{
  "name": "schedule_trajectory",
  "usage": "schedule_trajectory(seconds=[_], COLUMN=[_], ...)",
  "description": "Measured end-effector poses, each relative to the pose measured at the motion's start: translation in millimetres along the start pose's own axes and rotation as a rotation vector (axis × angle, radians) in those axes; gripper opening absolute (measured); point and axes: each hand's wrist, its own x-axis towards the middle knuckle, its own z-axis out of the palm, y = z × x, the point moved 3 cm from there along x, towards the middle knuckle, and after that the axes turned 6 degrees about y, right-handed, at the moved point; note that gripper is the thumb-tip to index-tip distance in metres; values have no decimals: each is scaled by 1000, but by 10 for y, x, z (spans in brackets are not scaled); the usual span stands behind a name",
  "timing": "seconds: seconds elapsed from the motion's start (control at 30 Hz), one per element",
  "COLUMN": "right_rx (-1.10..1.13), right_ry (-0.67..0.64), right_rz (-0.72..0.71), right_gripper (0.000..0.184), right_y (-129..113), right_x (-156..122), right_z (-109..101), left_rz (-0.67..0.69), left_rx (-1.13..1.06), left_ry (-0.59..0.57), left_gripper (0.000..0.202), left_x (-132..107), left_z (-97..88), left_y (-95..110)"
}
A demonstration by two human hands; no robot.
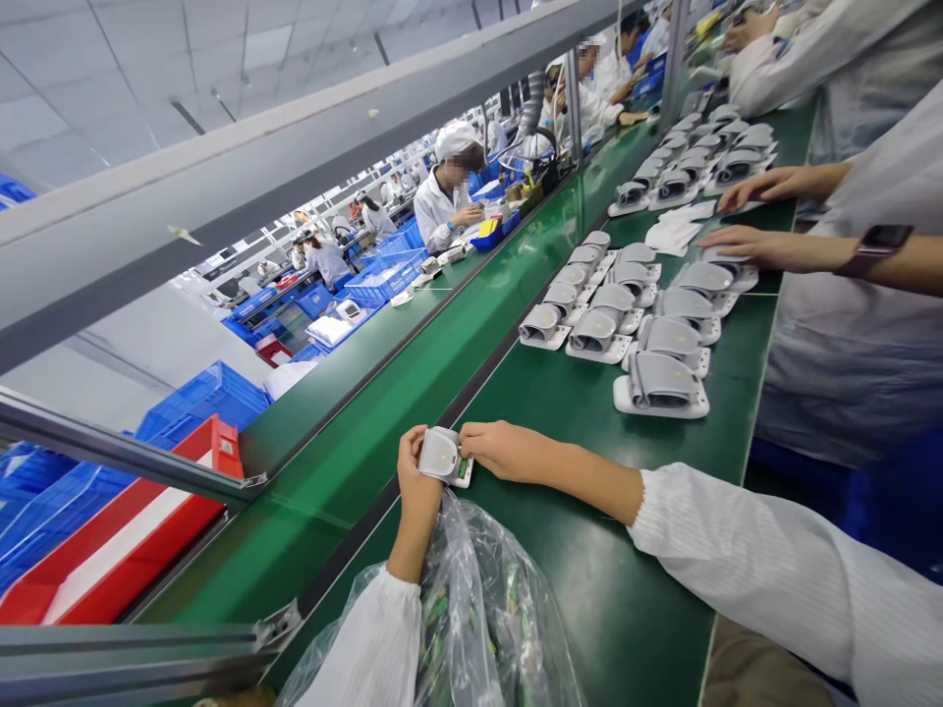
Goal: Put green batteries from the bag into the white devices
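Observation:
Both my hands hold one small white device (443, 456) with a pale yellow-green panel, resting on the green belt (560, 550). My left hand (414, 478) wraps its left side, fingers curled round it. My right hand (501, 450) grips its right end, where a green circuit board edge shows. A clear plastic bag (486, 609) with green parts lies under my left forearm.
Rows of grey-and-white devices (648, 324) stand further along the belt. A co-worker's hands (766, 245) reach over them from the right, one wrist wearing a watch. A red bin (125, 540) and blue crates (198, 393) sit left. A metal frame rail (221, 167) crosses overhead.

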Motion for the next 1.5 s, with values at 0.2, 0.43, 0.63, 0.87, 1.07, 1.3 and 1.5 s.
schedule_trajectory(seconds=[0.2,0.43,0.63,0.87,1.07,1.3,1.5], right_rx=[9,109,273,631,960,1116,879], right_ry=[-26,-48,5,263,417,482,546], right_rz=[-75,-180,-164,507,663,597,584], right_gripper=[35,35,26,32,44,35,27], right_y=[-49,-22,-164,92,282,184,243], right_x=[44,100,59,98,122,73,57], right_z=[-3,-34,78,189,186,219,108], left_rz=[32,11,-6,-39,-57,-65,-94], left_rx=[17,-17,-14,-21,-37,-66,-91], left_ry=[-11,-34,-22,38,37,28,49], left_gripper=[53,63,63,61,59,62,64], left_x=[8,48,49,22,25,26,35], left_z=[-7,-19,-34,-33,-28,-19,-43], left_y=[-11,-64,-22,-6,-27,-26,-55])
